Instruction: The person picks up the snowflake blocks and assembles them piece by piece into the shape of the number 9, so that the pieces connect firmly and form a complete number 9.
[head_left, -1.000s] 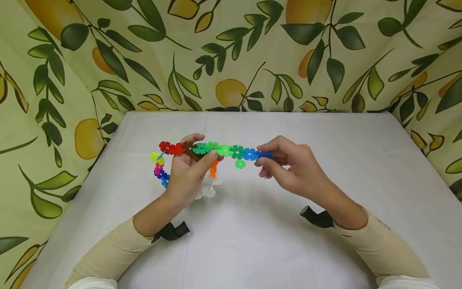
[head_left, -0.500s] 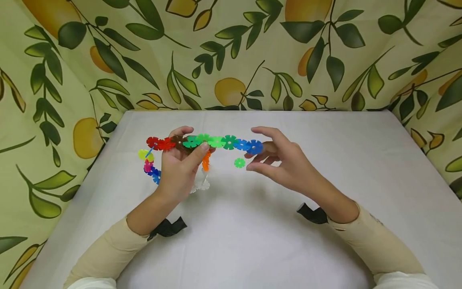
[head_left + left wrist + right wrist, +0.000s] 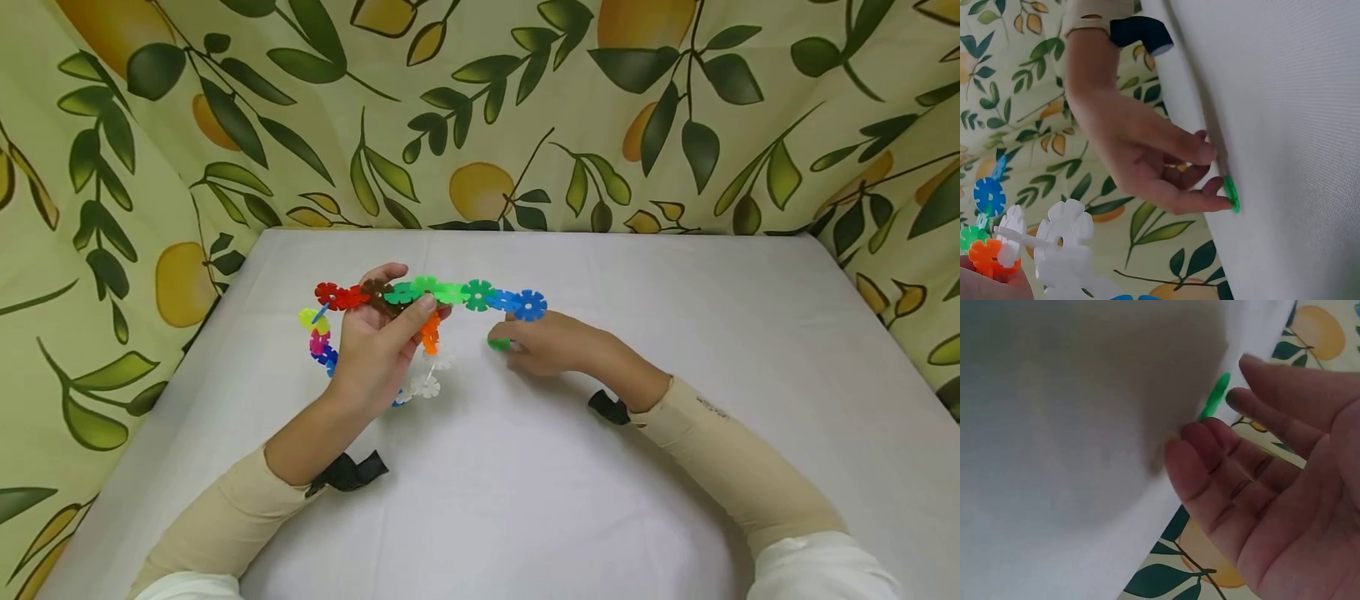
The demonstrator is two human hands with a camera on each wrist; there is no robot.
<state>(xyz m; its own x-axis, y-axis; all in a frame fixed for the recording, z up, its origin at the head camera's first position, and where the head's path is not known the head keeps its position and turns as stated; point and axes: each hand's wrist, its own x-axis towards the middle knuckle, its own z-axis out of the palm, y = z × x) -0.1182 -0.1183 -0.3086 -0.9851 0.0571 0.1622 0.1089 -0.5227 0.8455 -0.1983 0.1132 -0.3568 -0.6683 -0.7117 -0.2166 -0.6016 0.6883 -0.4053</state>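
My left hand grips a chain of flower-shaped interlocking plastic discs, its thumb over the green discs. From the grip the chain runs left through brown and red discs, and right to a blue end disc. More discs loop below, among them a yellow one, orange ones and white ones. My right hand is down at the table by a loose green disc. In the left wrist view a fingertip meets this green disc, while thumb and fingers stand apart.
A white cloth covers the table. Behind and to the left hangs a curtain printed with leaves and fruit. Black wrist-camera mounts stick out below both forearms.
My right hand has let go of the chain's blue end and moved down to the loose green disc. My left hand keeps hold of the chain, which has shifted slightly left and up.
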